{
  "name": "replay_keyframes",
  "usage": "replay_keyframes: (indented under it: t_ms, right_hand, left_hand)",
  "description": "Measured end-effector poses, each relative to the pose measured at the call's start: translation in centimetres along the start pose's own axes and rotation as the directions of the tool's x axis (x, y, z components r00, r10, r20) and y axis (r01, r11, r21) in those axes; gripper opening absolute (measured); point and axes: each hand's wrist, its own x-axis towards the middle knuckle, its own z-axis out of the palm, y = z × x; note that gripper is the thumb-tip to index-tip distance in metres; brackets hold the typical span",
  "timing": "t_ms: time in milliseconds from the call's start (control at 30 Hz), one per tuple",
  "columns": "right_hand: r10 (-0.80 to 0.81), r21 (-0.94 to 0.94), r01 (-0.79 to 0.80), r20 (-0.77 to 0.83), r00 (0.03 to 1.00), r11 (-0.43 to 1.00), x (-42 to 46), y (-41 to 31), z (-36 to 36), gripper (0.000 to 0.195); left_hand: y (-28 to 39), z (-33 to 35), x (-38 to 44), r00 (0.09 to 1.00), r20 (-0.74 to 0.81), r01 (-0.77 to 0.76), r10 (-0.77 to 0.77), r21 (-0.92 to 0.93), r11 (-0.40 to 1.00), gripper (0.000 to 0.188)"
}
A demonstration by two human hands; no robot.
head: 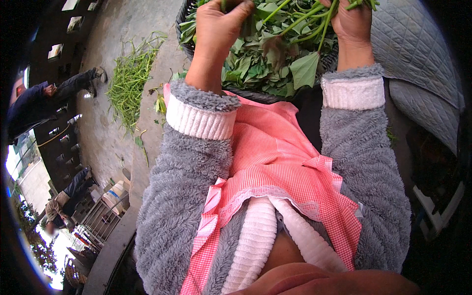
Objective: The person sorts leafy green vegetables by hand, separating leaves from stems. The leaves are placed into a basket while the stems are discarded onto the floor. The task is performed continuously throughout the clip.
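In front of me a dark woven basket (pixel 183 27) is heaped with green leaves (pixel 241 68), which look like sweet potato leaves. My right hand (pixel 353 24) grips a bunch of leafy green stems (pixel 308 17) over the basket's right side. One broad leaf (pixel 305 70) hangs from that bunch near the basket's front rim. Over the left part of the basket, my left hand (pixel 220 29) pinches a bit of greenery (pixel 224 5) between thumb and fingers. Its fingertips are partly cut off by the top edge of the picture.
Stripped green stems (pixel 132 81) lie in a pile on the concrete floor at left, with a few loose leaves (pixel 160 105) nearer me. A grey quilted cover (pixel 413 48) is at right. Two people (pixel 70 86) (pixel 64 201) and a metal rack (pixel 99 217) stand farther left.
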Motion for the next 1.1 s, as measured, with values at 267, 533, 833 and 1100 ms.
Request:
replay_keyframes:
  t_ms: [267, 533, 833, 1100]
  right_hand:
    - [-0.176, 0.257, 0.146, 0.096, 0.98, 0.955, 1.3, -1.2, -1.6, 0.027]
    - [-0.119, 0.515, -0.079, 0.342, 0.932, 0.854, 0.4, -1.1, -3.2, 0.026]
    - [-0.145, 0.559, -0.236, 0.553, 0.821, 0.794, 1.0, -1.8, -3.1, 0.025]
    - [-0.172, 0.588, -0.275, 0.592, 0.788, 0.761, 1.1, -1.9, -2.9, 0.021]
  left_hand:
    - [2.4, -2.9, 1.0, 0.954, -0.275, 0.033, -0.115, -0.287, 0.957, 0.007]
    - [-0.3, -2.8, 1.6, 0.943, -0.334, 0.14, -0.012, 0.362, 0.921, 0.025]
    - [0.2, -0.3, 0.7, 0.991, 0.07, -0.131, 0.112, 0.404, 0.905, 0.025]
    - [0.8, 1.2, -0.1, 0.998, -0.022, -0.023, 0.064, 0.775, 0.632, 0.032]
